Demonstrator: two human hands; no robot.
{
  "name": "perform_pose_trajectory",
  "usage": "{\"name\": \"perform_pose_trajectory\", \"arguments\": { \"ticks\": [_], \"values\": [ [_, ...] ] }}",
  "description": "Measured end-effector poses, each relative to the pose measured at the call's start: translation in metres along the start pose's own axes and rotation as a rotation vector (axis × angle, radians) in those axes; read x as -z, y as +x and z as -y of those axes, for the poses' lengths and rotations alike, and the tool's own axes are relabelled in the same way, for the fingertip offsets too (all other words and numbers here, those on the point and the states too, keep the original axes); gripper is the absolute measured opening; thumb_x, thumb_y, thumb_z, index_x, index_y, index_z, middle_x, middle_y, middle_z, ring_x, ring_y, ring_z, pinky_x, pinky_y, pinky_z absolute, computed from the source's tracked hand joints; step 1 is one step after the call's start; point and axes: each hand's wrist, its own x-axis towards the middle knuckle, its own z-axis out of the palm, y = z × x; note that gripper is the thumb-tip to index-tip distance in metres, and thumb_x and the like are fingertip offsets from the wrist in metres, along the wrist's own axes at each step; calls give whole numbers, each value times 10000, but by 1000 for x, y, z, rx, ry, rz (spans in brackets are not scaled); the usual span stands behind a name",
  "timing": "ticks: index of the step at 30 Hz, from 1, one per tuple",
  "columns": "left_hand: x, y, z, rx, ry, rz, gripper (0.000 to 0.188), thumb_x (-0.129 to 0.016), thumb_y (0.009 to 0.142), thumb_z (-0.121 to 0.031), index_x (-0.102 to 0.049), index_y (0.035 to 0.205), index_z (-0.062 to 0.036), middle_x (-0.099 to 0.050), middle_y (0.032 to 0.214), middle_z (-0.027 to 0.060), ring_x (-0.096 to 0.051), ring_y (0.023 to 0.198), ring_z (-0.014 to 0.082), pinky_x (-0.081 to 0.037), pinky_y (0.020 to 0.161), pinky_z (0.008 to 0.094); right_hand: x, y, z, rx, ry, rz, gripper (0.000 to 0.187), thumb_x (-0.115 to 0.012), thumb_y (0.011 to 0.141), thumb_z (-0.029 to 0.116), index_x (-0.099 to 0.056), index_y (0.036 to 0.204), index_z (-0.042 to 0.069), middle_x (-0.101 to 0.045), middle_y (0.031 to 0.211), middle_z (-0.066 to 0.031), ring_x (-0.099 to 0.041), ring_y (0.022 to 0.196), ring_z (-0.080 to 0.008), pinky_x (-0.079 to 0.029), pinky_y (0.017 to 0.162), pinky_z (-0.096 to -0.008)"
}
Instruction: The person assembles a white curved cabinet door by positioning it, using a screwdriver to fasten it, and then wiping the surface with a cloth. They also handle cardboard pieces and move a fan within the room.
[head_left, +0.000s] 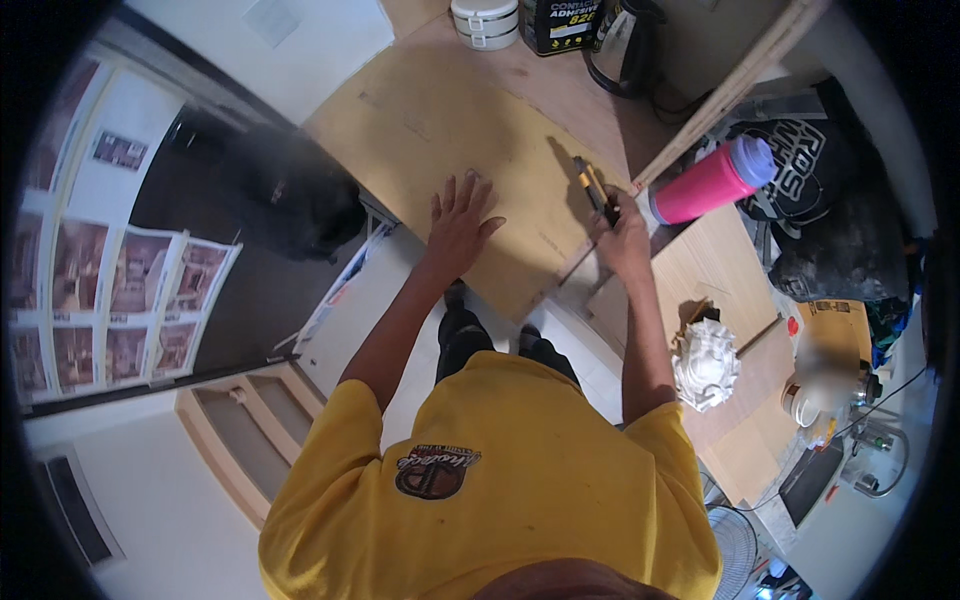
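Observation:
A large yellowish-brown board (400, 125) lies across the work surface before me. My left hand (457, 228) rests on its near left part, palm down with the fingers spread. At the board's right side, my right hand (625, 238) is closed around a yellow and black utility knife (585, 178). The knife points up and away from me, over the board. Whether its blade is out is too small to tell. Just right of that hand lies a pink bottle (705, 187) with a lilac cap.
A white round container (485, 22), a dark tin (545, 30) and a kettle (622, 50) stand at the back. A long wooden strip (735, 90) slants up at the right. Crumpled white material (707, 365) sits on pale wood panels (715, 270); a sink (812, 482) lies at lower right.

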Motion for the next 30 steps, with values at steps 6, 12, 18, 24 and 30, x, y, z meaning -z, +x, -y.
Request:
{"name": "perform_pose_trajectory", "arguments": {
  "ticks": [6, 12, 18, 24, 30],
  "values": [
    [-17, 89, 86, -124, 56, -37, 718, -551, 962, -537, -373, 1538, -148, -226, 1638, 184, -188, 1497, 467, -160, 1129, 739, -21, 111, 17, 128, -316, -124, 464, -691, 857, 81, -582, 1307, 55, -653, 1187, -225, -638, 1086, -388, -502, 929, -444],
    [-24, 131, 120, -285, -3, -20, 765, -621, 900, -567, -439, 1500, -128, -270, 1623, 158, -183, 1503, 441, -132, 1120, 754, -49, 163, 22, 104, -843, -339, 448, -717, 834, 88, -622, 1270, 46, -642, 1236, -208, -594, 1174, -378, -479, 1005, -422],
    [-18, 128, 135, -194, -45, 257, 810, -644, 913, -475, -314, 1562, -118, -186, 1645, 201, -120, 1525, 427, -110, 1128, 751, -107, 75, 58, -182, -554, -315, 371, -643, 911, 156, -638, 1255, 18, -641, 1268, -198, -606, 1190, -358, -469, 1035, -421],
    [-25, 127, 149, -418, 45, 102, 852, -626, 938, -468, -276, 1565, -10, -195, 1641, 238, -139, 1522, 435, -65, 1213, 597, -122, -45, 93, -383, -269, -450, 343, -677, 852, -33, -644, 1186, 39, -627, 1266, -189, -591, 1226, -340, -478, 1039, -403],
    [-21, 124, 140, -418, 235, 361, 736, -443, 1015, -540, -238, 1596, -139, -166, 1665, 154, -134, 1524, 420, -124, 1171, 682, -88, -138, 125, -518, -241, -589, 291, -647, 856, 21, -637, 1147, 17, -617, 1217, -188, -619, 1099, -382, -531, 939, -436]
  ]
}}
